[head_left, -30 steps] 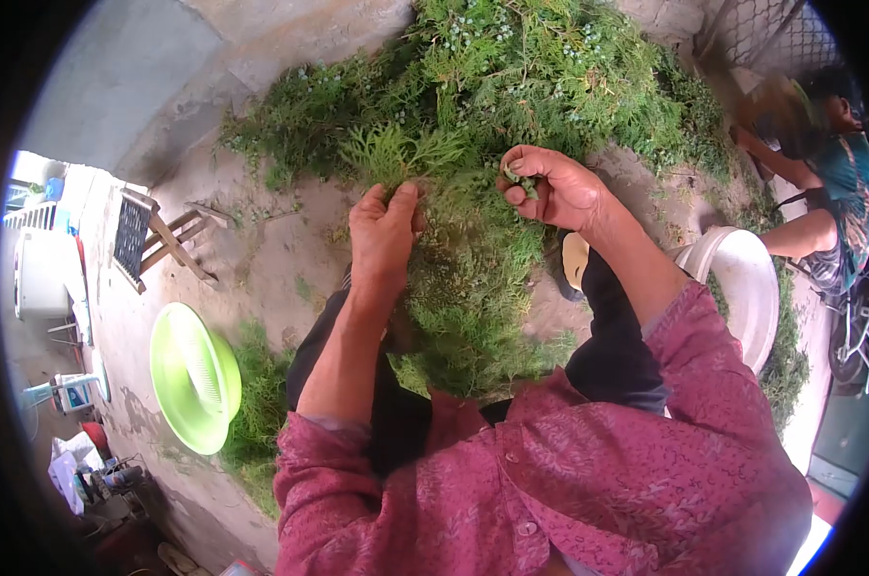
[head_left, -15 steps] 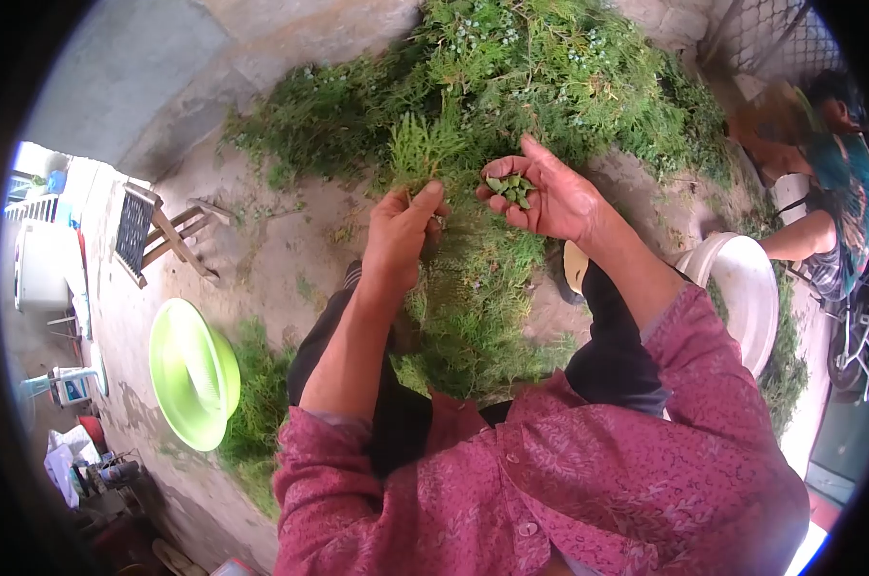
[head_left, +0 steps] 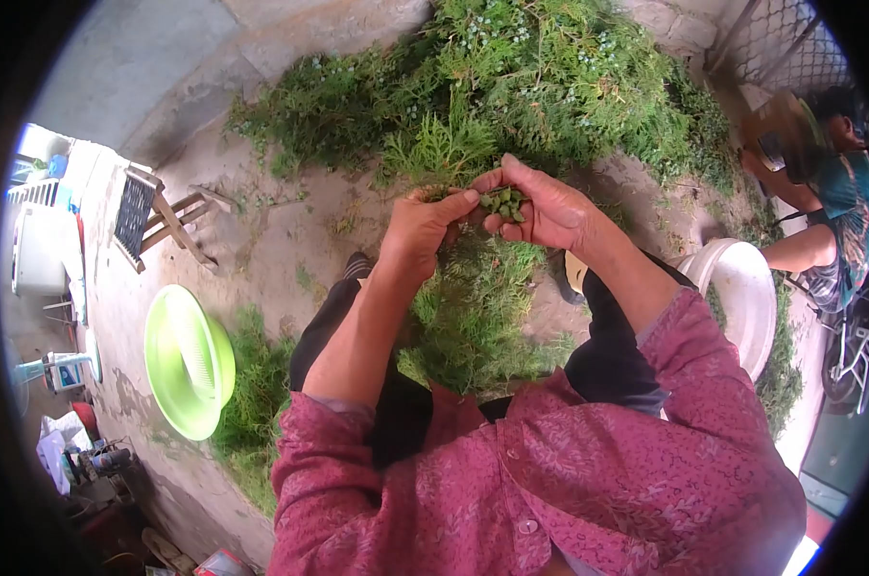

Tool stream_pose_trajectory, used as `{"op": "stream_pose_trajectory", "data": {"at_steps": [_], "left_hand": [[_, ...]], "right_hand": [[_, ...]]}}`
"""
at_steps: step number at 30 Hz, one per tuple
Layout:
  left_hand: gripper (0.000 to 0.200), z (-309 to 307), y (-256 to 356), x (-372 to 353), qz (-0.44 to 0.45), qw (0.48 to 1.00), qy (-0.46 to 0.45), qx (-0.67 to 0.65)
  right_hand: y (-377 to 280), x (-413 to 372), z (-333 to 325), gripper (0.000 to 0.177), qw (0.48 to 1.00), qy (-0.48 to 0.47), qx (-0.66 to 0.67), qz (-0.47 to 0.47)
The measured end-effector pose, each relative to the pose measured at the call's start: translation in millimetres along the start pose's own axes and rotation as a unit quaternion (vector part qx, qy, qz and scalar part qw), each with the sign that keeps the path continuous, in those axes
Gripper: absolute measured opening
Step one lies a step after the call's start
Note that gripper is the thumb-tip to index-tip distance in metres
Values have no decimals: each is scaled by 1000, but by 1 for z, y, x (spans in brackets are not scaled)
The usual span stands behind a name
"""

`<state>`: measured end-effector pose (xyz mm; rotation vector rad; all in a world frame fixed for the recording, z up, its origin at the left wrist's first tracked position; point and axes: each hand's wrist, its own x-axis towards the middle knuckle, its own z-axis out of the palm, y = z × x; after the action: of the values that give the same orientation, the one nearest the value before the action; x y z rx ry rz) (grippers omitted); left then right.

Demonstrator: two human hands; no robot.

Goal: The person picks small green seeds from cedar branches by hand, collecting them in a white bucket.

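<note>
My left hand is closed, thumb and fingers pinching a feathery green cypress sprig whose tip points away from me. Its thumb reaches the fingers of my right hand. That hand is cupped around a small heap of green cones, its fingers curled beneath them. Past both hands lies a large pile of cypress branches dotted with pale bluish cones. More loose cypress sprigs cover the ground between my legs.
A lime-green basin with a strainer in it stands at left, near a wooden stool lying over. A white bucket is at my right. Beyond it another person sits beside a bicycle wheel.
My left hand has come up and right, so it now meets my right hand. The right hand's fingers have curled in more around the cones.
</note>
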<state>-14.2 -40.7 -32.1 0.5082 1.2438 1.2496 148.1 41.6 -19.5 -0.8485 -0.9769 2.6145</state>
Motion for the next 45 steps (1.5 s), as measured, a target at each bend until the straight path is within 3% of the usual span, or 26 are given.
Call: {"op": "stream_pose_trajectory", "data": {"at_steps": [4, 10, 14, 16, 26, 29, 34, 45], "left_hand": [[12, 8, 6, -7, -3, 999, 26, -22], [10, 12, 0, -7, 21, 998, 27, -53], [8, 6, -2, -3, 17, 1000, 24, -9], [7, 4, -2, -3, 51, 998, 24, -15], [7, -7, 12, -6, 57, 995, 74, -19], [7, -7, 12, -6, 56, 996, 70, -18], [8, -6, 10, -5, 53, 997, 51, -33], [9, -4, 7, -3, 53, 997, 56, -22]], "right_hand": [[4, 5, -3, 17, 998, 30, -62, -12], [5, 10, -13, 10, 999, 13, -51, 5], [5, 11, -13, 10, 999, 39, -22, -18], [3, 10, -11, 13, 993, 103, -10, -54], [2, 8, -13, 16, 993, 66, 87, -38], [1, 6, -6, 17, 994, 96, 42, -33], [10, 10, -7, 29, 994, 16, -93, -56], [16, 15, 0, 18, 969, 62, -218, -100]]}}
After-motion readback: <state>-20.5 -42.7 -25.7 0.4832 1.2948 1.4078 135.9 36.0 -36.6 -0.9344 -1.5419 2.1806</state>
